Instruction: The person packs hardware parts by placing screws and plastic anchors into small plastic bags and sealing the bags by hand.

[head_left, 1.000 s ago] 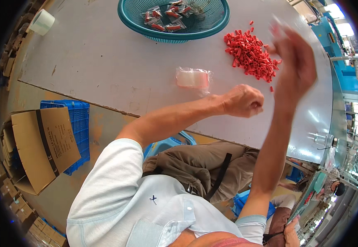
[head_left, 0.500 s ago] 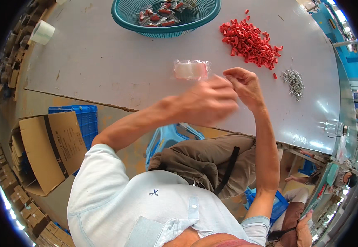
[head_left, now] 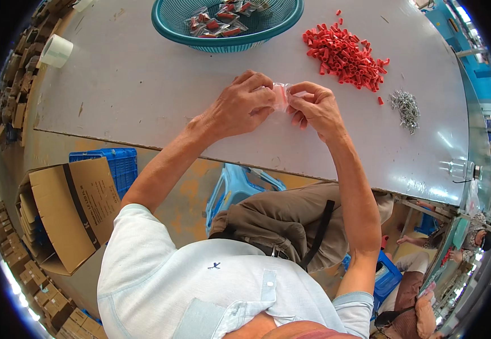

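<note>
We hold a small clear plastic bag [head_left: 281, 96] between both hands, just above the grey desk [head_left: 143, 101] and near its front edge. Our left hand [head_left: 244, 104] closes its grip on the bag's left edge, fingers curled over it; our right hand [head_left: 315, 107] pinches the right edge between thumb and fingertips. Both grips are shut on the bag, and something pinkish-red shows through the film, though we cannot tell what exactly.

To handle this well, we judge that we should keep the mouth of the bag level and pinch only the film, not the contents, so nothing slips out. We keep our fingertips close together at the top edge, where control is best.

Beyond our hands lie a heap of small red plastic tubes [head_left: 344, 53] and a little pile of grey metal screws [head_left: 406, 107]. A teal woven plastic basket [head_left: 169, 28] with filled bags stands at the far side.
</note>
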A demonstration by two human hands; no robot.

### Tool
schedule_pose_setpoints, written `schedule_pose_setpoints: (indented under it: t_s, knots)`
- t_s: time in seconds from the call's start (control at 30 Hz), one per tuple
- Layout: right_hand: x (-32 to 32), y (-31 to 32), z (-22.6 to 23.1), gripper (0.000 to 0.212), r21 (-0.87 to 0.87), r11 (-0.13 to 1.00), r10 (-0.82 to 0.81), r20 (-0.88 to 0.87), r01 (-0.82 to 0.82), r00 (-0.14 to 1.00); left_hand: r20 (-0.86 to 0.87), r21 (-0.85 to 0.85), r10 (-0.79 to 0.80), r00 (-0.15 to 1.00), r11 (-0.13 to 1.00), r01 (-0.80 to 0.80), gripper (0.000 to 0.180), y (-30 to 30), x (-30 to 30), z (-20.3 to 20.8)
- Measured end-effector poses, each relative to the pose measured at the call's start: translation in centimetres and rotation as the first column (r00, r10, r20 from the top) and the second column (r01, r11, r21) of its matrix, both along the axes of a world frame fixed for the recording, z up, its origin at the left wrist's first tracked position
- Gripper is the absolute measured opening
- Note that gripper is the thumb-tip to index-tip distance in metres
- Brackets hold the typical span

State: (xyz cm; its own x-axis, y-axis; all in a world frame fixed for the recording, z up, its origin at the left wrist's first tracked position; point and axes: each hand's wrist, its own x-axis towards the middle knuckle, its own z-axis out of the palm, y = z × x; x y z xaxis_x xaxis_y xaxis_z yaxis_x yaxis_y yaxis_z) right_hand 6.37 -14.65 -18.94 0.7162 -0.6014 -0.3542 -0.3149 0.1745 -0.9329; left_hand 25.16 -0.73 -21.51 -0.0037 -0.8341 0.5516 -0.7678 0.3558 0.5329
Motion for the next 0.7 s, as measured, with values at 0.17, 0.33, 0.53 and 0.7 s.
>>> schedule_pose_setpoints:
  t_s: [0.17,0.33,0.53,0.7]
  knots:
    - [1.4,0.5,1.1,0.020,-0.133,0.991,0.003,-0.166,-0.025,0.986,-0.016,-0.005,-0.005,1.000,1.000,0.005,0.023,0.2,0.0,0.0]
    - [1.3,0.3,0.5,0.022,-0.308,0.946,0.035,-0.210,-0.100,0.977,0.005,-0.047,-0.046,0.999,0.998,0.046,0.022,0.1,0.1,-0.2]
    - [0.0,0.5,0.6,0.019,-0.287,0.958,-0.016,-0.132,-0.023,0.991,0.034,-0.053,-0.019,0.999,0.998,0.020,0.022,-0.2,0.0,-0.5]
    - [-1.1,0.3,-0.2,0.017,-0.290,0.951,-0.134,-0.086,0.103,0.987,0.057,-0.028,0.003,0.998,1.000,-0.001,0.020,-0.1,-0.1,-0.5]
